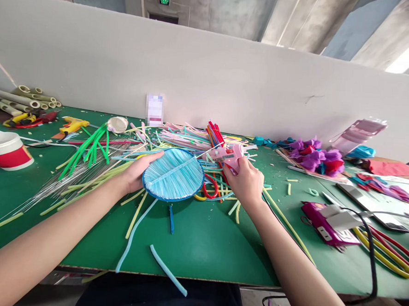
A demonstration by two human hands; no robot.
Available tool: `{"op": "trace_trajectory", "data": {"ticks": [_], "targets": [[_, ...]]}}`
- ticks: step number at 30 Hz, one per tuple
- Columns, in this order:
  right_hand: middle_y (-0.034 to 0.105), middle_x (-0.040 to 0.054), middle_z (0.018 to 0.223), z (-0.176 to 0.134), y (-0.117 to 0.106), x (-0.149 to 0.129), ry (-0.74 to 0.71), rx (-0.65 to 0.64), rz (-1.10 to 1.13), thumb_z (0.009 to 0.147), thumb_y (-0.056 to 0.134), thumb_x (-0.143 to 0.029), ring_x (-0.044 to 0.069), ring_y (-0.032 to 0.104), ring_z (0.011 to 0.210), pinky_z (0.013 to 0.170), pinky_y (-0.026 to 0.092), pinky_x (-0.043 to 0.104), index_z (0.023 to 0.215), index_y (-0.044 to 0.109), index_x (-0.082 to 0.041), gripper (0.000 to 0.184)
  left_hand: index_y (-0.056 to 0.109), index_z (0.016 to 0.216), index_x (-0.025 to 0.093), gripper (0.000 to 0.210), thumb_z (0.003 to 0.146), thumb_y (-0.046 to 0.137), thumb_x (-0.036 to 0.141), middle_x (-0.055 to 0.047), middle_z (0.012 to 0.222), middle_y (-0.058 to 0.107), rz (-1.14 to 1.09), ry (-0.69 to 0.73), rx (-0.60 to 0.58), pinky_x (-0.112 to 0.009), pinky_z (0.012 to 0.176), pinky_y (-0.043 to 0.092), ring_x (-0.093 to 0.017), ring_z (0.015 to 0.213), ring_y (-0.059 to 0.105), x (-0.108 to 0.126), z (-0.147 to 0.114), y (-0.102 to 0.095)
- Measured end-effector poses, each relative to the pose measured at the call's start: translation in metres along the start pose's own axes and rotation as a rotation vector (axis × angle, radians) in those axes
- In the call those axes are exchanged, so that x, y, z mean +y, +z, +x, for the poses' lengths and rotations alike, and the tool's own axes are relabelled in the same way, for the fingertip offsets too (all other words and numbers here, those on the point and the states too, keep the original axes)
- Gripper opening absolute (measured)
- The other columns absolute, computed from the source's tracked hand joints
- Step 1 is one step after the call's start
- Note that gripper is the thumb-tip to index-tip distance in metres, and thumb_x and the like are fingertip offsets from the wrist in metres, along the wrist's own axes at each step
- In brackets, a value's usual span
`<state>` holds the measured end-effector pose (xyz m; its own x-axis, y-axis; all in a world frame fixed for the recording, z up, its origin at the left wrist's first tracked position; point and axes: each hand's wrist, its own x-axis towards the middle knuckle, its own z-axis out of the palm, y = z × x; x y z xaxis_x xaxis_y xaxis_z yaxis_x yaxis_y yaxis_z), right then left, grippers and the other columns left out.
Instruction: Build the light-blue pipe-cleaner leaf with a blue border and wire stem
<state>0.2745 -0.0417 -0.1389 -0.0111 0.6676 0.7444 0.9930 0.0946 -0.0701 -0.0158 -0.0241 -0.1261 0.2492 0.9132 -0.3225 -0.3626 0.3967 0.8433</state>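
My left hand grips the left edge of a light blue leaf-shaped piece, made of pipe cleaners with a darker blue border. Its fingers are partly hidden behind the piece. A pink glue gun is in my right hand, the fingers wrapped round its handle. The gun's nozzle points left, close to the upper right edge of the leaf. Below the leaf lie a light blue pipe cleaner and a short dark blue one. Another light blue strip is near the table's front edge.
Bundles of pipe cleaners lie behind the leaf. To the left are thin wires, a yellow glue gun and a paper cup. On the right are a magenta power strip, its black cable and purple pieces.
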Motion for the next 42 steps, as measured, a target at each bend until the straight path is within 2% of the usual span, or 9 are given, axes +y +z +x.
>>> {"op": "trace_trajectory", "data": {"ticks": [16,28,42], "targets": [[0.068,0.0076,0.071,0.0004,-0.002,0.0016,-0.03,0.006,0.021,0.087,0.048,-0.039,0.02,0.057,0.057,0.052,0.024,0.027,0.086,0.058,-0.019,0.022,0.076,0.106,0.012,0.032,0.097,0.053,0.032,-0.015,0.1,0.08,-0.003,0.008,0.012,-0.038,0.094,0.059,-0.028,0.095,0.077,0.0008,0.0022,-0.0017],[0.068,0.0075,0.072,-0.0001,-0.0017,0.0026,-0.037,0.016,0.027,0.088,0.048,-0.038,0.02,0.058,0.057,0.053,0.025,0.028,0.089,0.059,-0.019,0.021,0.076,0.108,0.013,0.033,0.096,0.054,0.033,-0.015,0.098,0.08,0.003,0.013,0.011,-0.041,0.091,0.06,-0.031,0.096,0.076,0.0022,0.0002,-0.0013],[0.067,0.0071,0.07,0.0003,-0.0036,0.0022,-0.022,0.004,0.03,0.088,0.048,-0.037,0.02,0.056,0.055,0.052,0.025,0.028,0.089,0.059,-0.019,0.021,0.076,0.099,0.013,0.032,0.097,0.051,0.033,-0.014,0.098,0.08,0.012,0.042,0.015,-0.04,0.088,0.062,-0.03,0.096,0.076,0.0045,0.001,-0.0041]]}}
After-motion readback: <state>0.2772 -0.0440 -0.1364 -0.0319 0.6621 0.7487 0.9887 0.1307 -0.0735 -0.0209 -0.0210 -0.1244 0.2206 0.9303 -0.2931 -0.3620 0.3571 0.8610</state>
